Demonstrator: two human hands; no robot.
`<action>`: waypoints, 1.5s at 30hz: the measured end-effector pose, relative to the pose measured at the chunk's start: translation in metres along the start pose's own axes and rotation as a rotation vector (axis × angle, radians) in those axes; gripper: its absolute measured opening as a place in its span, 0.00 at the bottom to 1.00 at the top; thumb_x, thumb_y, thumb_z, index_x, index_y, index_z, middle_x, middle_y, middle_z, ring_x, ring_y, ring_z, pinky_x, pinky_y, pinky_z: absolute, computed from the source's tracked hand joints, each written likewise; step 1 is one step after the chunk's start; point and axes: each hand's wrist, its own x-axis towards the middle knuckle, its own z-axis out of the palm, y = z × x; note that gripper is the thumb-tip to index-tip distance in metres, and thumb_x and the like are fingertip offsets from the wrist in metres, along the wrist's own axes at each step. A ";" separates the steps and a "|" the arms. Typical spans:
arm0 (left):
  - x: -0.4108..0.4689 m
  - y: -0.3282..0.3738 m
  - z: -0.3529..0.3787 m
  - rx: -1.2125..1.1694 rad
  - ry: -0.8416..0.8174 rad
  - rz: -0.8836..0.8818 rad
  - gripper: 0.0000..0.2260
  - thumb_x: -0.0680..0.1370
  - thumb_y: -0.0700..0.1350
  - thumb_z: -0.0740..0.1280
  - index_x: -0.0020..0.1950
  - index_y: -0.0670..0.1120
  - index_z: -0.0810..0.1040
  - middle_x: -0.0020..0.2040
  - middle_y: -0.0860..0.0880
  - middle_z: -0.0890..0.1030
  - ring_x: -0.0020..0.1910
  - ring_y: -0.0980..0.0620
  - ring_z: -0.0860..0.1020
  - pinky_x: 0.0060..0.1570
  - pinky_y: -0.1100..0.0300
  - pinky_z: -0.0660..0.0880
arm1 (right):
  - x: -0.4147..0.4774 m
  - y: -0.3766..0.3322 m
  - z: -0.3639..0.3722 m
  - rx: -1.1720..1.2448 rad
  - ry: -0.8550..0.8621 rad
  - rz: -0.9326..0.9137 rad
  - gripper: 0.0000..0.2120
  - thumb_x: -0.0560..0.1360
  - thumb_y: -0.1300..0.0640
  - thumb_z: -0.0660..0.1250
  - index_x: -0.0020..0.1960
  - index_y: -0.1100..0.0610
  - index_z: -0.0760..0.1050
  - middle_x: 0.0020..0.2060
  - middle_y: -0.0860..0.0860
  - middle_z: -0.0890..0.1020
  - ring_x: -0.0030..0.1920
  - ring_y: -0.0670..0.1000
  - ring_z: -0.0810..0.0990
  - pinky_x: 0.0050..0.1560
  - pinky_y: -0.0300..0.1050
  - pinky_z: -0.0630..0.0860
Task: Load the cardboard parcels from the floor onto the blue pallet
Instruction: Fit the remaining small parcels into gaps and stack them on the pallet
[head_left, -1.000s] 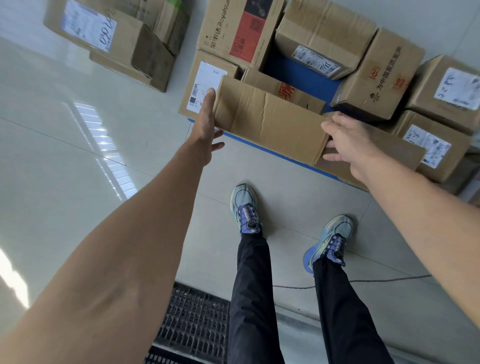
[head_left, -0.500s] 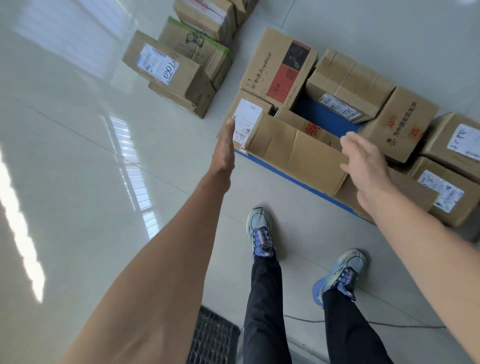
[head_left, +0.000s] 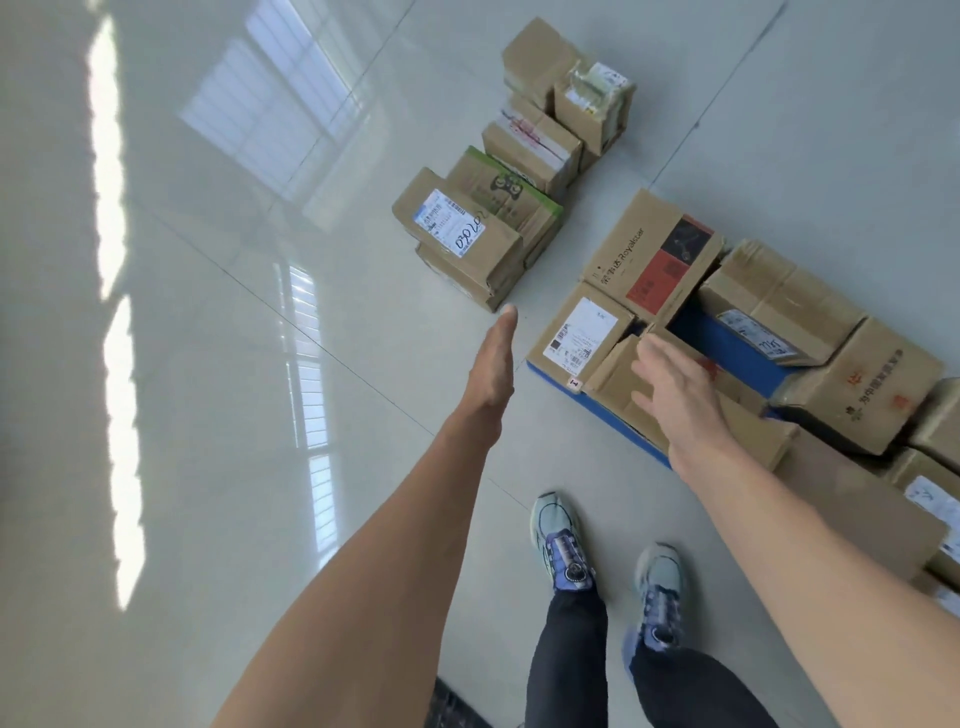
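Observation:
The blue pallet (head_left: 727, 348) lies on the floor at the right, with several cardboard parcels on it. A long plain parcel (head_left: 618, 384) rests along its near edge, next to a parcel with a white label (head_left: 582, 332). My right hand (head_left: 675, 384) hovers open over the long parcel, fingers spread, holding nothing. My left hand (head_left: 493, 364) is stretched out flat above the bare floor, left of the pallet corner, empty. Further away, a cluster of parcels stands on the floor, the nearest (head_left: 457, 234) bearing a white label with handwriting.
A green-edged box (head_left: 504, 192) and smaller parcels (head_left: 592, 98) stand in the floor cluster behind. My two feet in blue shoes (head_left: 561, 545) stand on the glossy tiles near the pallet's edge. A dark floor grate (head_left: 452, 709) shows at the bottom.
Both hands have let go of the long parcel, which now rests on the pallet. My left hand moved away to the left; the view swung toward the parcels on the floor.

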 end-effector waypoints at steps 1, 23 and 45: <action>0.002 0.005 -0.005 -0.001 0.004 0.001 0.32 0.82 0.70 0.54 0.82 0.56 0.61 0.82 0.54 0.63 0.80 0.49 0.62 0.73 0.43 0.65 | 0.001 -0.005 0.005 0.012 -0.012 -0.003 0.17 0.84 0.46 0.58 0.72 0.38 0.74 0.67 0.36 0.78 0.68 0.40 0.75 0.74 0.54 0.70; 0.155 0.070 -0.060 -0.102 0.093 -0.123 0.33 0.82 0.70 0.55 0.84 0.56 0.57 0.83 0.52 0.60 0.81 0.46 0.61 0.75 0.37 0.63 | 0.187 -0.064 0.117 -0.113 -0.130 0.083 0.26 0.85 0.45 0.56 0.79 0.55 0.65 0.77 0.52 0.69 0.76 0.51 0.67 0.76 0.50 0.64; 0.319 0.084 -0.110 -0.168 0.013 -0.371 0.29 0.83 0.68 0.53 0.80 0.58 0.63 0.79 0.51 0.68 0.80 0.46 0.64 0.75 0.41 0.63 | 0.345 -0.081 0.250 -0.470 -0.133 0.222 0.29 0.86 0.40 0.47 0.77 0.56 0.69 0.76 0.58 0.70 0.79 0.61 0.61 0.79 0.65 0.44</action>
